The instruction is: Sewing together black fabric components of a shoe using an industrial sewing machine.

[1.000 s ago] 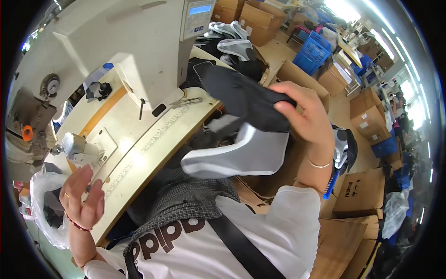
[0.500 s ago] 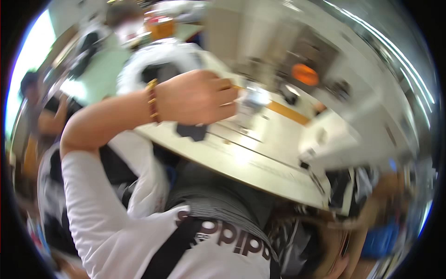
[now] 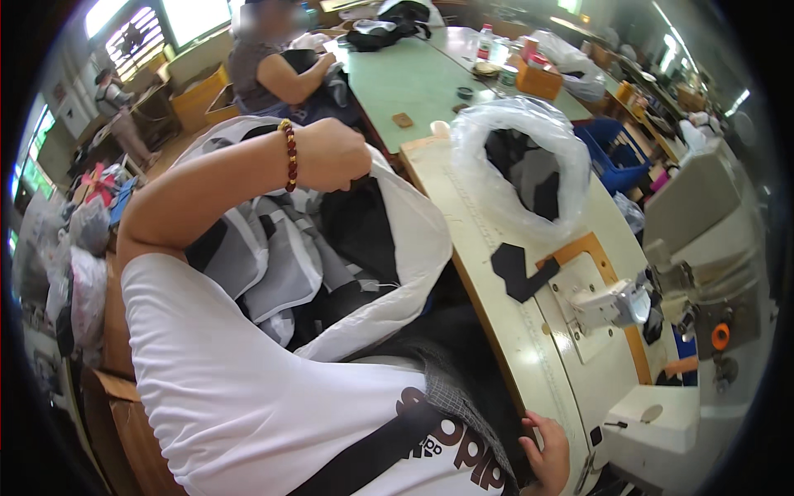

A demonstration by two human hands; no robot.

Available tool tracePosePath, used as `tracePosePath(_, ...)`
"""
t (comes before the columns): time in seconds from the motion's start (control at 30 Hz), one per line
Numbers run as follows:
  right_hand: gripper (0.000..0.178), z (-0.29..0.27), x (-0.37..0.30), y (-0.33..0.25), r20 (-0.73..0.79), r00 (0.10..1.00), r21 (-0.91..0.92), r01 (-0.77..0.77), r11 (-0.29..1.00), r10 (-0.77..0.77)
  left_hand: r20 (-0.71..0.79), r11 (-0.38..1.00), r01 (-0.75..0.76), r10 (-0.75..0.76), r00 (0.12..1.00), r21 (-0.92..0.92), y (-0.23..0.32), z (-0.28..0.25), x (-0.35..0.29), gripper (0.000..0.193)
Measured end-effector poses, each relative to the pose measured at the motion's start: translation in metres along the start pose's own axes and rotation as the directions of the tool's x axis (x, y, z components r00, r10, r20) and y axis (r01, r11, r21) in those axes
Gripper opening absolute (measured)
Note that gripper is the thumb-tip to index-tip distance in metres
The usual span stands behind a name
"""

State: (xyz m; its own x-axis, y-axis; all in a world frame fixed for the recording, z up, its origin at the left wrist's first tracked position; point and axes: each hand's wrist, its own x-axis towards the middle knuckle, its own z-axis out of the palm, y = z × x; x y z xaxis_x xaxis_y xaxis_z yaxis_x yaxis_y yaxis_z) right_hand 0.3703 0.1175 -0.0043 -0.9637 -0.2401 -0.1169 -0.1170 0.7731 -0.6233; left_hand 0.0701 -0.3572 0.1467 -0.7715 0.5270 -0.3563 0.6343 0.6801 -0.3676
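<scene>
My left hand, with a beaded bracelet at the wrist, is a closed fist above a big white sack at my left side. Its fingertips are turned down and away, so what they hold, if anything, is hidden. Grey and black fabric pieces with pale edges fill the sack. At the near edge of the sewing table, my right hand has its fingers apart and shows nothing in them. Two dark fabric pieces lie beside the sewing machine's needle end.
A clear plastic bag of dark pieces stands on the table's far part. Beyond, a green table carries a bottle and an orange box. A co-worker sits at its left. A blue crate stands behind.
The view has swung left and steadied, bringing the white sack under my left fist. The sewing machine now sits farther right. My right hand shows clearly at the table edge.
</scene>
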Motion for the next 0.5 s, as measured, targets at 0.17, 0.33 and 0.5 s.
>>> tracePosePath(0.17, 0.047, 0.012, 0.044, -0.001, -0.131, 0.986, -0.013, 0.107, 0.994, -0.107, 0.043, 0.965, 0.185, -0.180, 0.983, -0.185, -0.017, 0.046, -0.041, 0.036)
tracePosePath(0.33, 0.026, 0.040, 0.069, 0.005, -0.282, 0.951, 0.094, 0.161, 0.983, -0.128, 0.002, 0.833, 0.471, -0.492, 0.871, -0.292, -0.057, 0.043, -0.110, 0.040)
tracePosePath(0.5, 0.014, 0.068, 0.086, 0.015, -0.421, 0.898, -0.001, 0.142, 0.990, -0.129, 0.238, 0.710, 0.699, -0.666, 0.707, -0.090, -0.058, 0.065, -0.169, 0.056)
